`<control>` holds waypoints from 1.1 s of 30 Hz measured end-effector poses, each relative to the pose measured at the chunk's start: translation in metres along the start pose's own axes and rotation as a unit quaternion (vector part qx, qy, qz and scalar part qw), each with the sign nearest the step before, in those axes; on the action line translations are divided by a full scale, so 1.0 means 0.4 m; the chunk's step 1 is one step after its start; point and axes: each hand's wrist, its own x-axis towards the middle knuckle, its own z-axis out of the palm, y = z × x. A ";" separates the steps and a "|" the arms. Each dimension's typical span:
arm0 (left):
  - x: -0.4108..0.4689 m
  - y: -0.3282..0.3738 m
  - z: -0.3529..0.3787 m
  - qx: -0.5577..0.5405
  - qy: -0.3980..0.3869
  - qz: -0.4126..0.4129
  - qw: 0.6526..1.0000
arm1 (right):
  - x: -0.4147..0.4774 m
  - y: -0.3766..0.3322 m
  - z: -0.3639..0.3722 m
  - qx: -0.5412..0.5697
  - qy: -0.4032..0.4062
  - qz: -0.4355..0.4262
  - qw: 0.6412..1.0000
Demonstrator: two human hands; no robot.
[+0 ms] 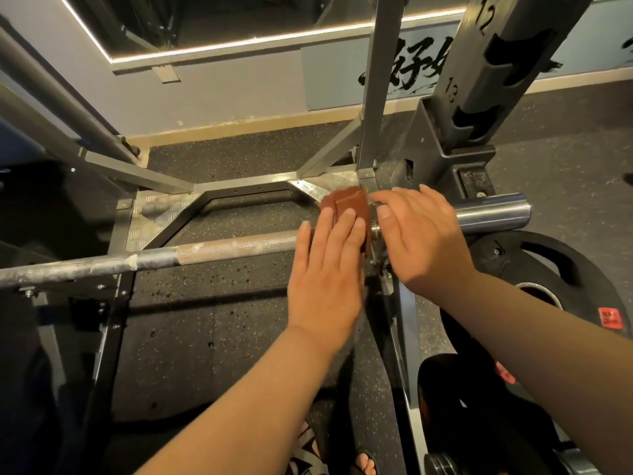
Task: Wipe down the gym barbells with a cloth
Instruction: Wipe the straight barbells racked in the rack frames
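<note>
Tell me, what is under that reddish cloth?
The barbell: its chalky shaft runs in beneath the cloth, which the left hand presses. The stretch directly under it is hidden.

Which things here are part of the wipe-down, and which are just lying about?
In use: cloth, barbell, left hand, right hand.
Lying about: plate, rack upright, mirror.

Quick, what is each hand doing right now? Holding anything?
Left hand: open, straight fingers pressing the brown cloth onto the barbell.
Right hand: open, fingers laid over the collar beside the cloth, not visibly gripping it.
</note>
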 end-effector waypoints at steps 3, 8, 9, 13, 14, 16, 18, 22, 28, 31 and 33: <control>0.026 -0.034 -0.010 -0.008 0.020 -0.046 0.999 | 0.001 -0.001 0.002 -0.001 0.004 0.010 1.000; 0.107 0.043 0.027 -0.023 0.034 -0.147 0.988 | 0.003 -0.010 0.002 0.002 0.003 0.027 1.000; 0.106 0.062 0.040 -0.046 0.038 -0.139 0.989 | 0.004 -0.011 0.002 0.002 0.003 0.029 1.000; 0.039 0.025 0.033 -0.048 0.036 -0.031 0.998 | 0.002 -0.008 -0.001 0.005 -0.005 0.023 1.000; 0.014 -0.006 0.027 -0.032 0.028 0.003 0.999 | 0.002 -0.008 -0.002 0.007 -0.003 0.021 1.000; -0.021 -0.057 0.015 -0.015 0.027 0.036 0.999 | 0.002 -0.010 -0.001 0.010 0.002 0.026 1.000; -0.010 -0.071 0.004 -0.022 0.046 0.010 0.999 | 0.001 -0.014 0.000 0.008 0.007 0.029 1.000; 0.096 0.013 0.011 -0.020 0.045 -0.101 0.994 | 0.003 -0.014 0.001 -0.001 0.000 0.030 1.000; 0.044 -0.016 0.015 -0.036 0.033 0.004 0.999 | 0.000 -0.007 0.003 -0.023 -0.001 -0.002 1.000; -0.001 -0.104 -0.013 -0.013 0.044 -0.023 0.999 | 0.001 -0.012 0.004 0.004 0.007 0.015 1.000; 0.005 -0.122 -0.023 -0.006 0.056 -0.080 0.995 | 0.002 -0.014 0.004 0.013 0.006 0.021 1.000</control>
